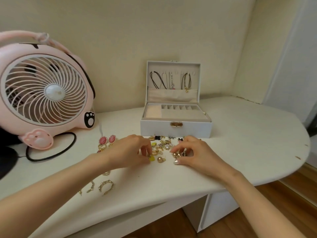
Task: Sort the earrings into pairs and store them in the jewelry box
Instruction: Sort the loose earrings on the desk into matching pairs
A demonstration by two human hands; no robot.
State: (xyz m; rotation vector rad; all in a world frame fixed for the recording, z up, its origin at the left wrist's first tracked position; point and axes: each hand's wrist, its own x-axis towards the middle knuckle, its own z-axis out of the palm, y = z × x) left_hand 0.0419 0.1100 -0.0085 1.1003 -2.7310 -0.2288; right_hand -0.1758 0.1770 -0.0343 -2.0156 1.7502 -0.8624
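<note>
Grip — left hand (130, 152) pinches small gold hoop earring (154, 153) | right hand (197, 152), fingers curled, pinches round gold ball earring (175, 155) | open white jewelry box (175, 129) — just behind

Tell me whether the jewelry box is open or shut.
Open. The jewelry box has its lid standing upright at the back, and its tray compartments are exposed.

Left arm: bare, reaching in from the lower left, wrist straight.
Left hand (130, 150): palm down, fingers curled, tips on a gold hoop earring (154, 153); grip unclear.
Right arm: bare, angled in from the lower right.
Right hand (193, 152): palm down, thumb and index finger pinching a gold ball earring (175, 155).
</note>
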